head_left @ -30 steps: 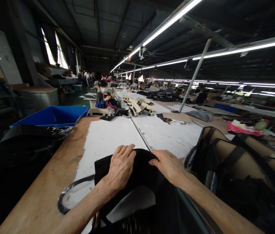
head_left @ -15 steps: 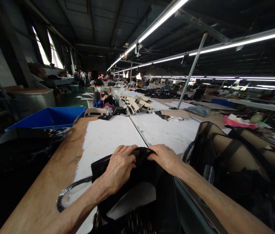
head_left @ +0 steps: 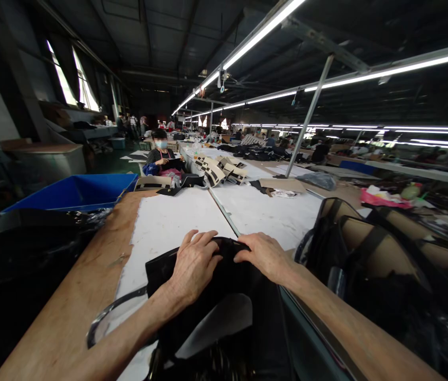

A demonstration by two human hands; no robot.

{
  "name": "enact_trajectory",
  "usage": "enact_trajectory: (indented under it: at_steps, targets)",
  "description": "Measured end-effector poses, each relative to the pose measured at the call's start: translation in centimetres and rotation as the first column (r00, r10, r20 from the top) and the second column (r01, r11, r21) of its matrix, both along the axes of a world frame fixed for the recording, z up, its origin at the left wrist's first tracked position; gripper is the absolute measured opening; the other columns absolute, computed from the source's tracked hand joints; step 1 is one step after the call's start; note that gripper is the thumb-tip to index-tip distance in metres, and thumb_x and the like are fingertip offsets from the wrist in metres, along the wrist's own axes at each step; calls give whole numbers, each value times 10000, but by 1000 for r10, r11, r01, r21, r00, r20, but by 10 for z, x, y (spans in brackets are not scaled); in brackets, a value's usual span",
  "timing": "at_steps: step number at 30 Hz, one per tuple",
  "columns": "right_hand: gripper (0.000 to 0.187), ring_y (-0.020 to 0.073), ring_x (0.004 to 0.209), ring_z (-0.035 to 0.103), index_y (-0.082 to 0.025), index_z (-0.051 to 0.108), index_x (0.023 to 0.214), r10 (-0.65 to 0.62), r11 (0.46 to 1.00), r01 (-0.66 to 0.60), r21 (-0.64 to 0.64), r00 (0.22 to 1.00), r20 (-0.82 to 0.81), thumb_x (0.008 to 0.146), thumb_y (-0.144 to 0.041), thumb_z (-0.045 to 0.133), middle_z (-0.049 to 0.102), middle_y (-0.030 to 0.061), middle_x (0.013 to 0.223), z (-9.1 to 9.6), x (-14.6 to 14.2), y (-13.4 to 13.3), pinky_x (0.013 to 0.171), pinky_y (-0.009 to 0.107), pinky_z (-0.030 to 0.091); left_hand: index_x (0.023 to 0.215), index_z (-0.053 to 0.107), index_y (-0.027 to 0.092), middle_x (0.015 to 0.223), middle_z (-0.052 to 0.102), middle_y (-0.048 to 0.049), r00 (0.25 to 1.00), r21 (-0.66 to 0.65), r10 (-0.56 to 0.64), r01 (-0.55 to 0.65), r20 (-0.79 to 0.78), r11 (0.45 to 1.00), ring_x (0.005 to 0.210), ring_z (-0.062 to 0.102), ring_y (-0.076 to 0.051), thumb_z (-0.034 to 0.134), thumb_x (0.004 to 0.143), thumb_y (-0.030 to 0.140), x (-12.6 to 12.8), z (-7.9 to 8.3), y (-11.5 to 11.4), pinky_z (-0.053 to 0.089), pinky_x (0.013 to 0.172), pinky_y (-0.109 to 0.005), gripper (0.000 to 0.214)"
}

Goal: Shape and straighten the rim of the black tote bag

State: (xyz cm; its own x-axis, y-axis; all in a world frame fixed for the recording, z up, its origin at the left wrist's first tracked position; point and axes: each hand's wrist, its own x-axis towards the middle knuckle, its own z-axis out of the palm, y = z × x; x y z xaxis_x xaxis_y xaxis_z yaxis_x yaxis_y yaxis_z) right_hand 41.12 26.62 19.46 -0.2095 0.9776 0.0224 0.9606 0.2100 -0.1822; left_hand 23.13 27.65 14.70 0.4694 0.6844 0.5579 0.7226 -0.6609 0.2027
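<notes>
A black bag (head_left: 261,312) stands at the near edge of the table, its far top edge bent in a curve. My left hand (head_left: 195,267) lies over that edge left of the middle, thumb on the near side and fingers over the far side. On the right of the same edge, my right hand (head_left: 265,256) pinches the rim between thumb and fingers. A loop-shaped dark handle (head_left: 107,312) sticks out to the left under my left forearm. A pale grey piece (head_left: 221,323) shows inside the bag; its lower part is lost in shadow.
More black bags with tan linings (head_left: 380,246) stand close by on the right. A blue bin (head_left: 73,193) is at the left. Ahead, pale cut pieces (head_left: 216,170) lie on the white-covered table (head_left: 172,214), near a slanting metal post (head_left: 310,116) and a seated person (head_left: 162,156).
The rim between my hands has become smoother, and my left fingers have straightened and spread a little. Both hands stay on the bag. The seated person's hands have shifted.
</notes>
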Motion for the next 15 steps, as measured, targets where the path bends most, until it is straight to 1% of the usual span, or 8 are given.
enact_trajectory:
  at_steps: [2, 4, 6, 8, 11, 15]
  targets:
    - [170, 151, 737, 517, -236, 607, 777, 1, 1000, -1, 16, 1000, 8, 718, -394, 586, 593, -17, 725, 0, 2, 1, 588, 225, 304, 773, 593, 188, 1131, 551, -28, 1000, 2, -8, 8, 8, 1000, 1000, 499, -183, 485, 792, 181, 0, -1, 0, 260, 995, -421, 109]
    - [162, 143, 712, 513, -242, 603, 772, 41, 999, -41, 30, 999, -9, 712, -392, 597, 589, -26, 704, -2, 4, 1, 578, 221, 298, 761, 592, 184, 1115, 561, -25, 1000, -26, -21, 21, 17, 999, 981, 511, -171, 472, 796, 159, -2, 0, 0, 269, 992, -405, 128]
    - [151, 135, 687, 510, -242, 598, 759, 88, 996, -88, 36, 996, -19, 709, -385, 605, 584, -35, 677, -2, 6, 1, 572, 217, 293, 753, 584, 178, 1112, 560, -22, 999, -73, -23, 25, 38, 997, 969, 512, -165, 471, 792, 151, -6, 2, 1, 306, 965, -376, 123]
    - [150, 131, 665, 507, -234, 594, 739, 111, 993, -111, 38, 994, -4, 721, -383, 596, 578, -38, 648, -2, 6, 0, 572, 219, 291, 744, 581, 179, 1110, 559, -17, 998, -127, 4, 4, 66, 992, 957, 510, -170, 468, 785, 150, -8, 5, 3, 353, 911, -346, 124]
    - [176, 135, 667, 513, -225, 590, 731, 106, 993, -107, 51, 994, 22, 762, -394, 552, 583, -31, 644, -1, 4, -2, 584, 226, 292, 706, 573, 189, 1067, 573, 5, 990, -225, 58, -28, 132, 974, 904, 526, -171, 493, 755, 162, -8, 8, 9, 397, 815, -302, 97]
    - [238, 145, 685, 529, -215, 579, 719, 89, 993, -91, 81, 996, 24, 805, -419, 491, 597, -17, 668, 1, 2, -5, 598, 233, 299, 644, 538, 183, 889, 601, 25, 967, -319, 113, -35, 227, 947, 763, 538, -132, 540, 701, 173, -3, 11, 14, 393, 698, -240, 58]
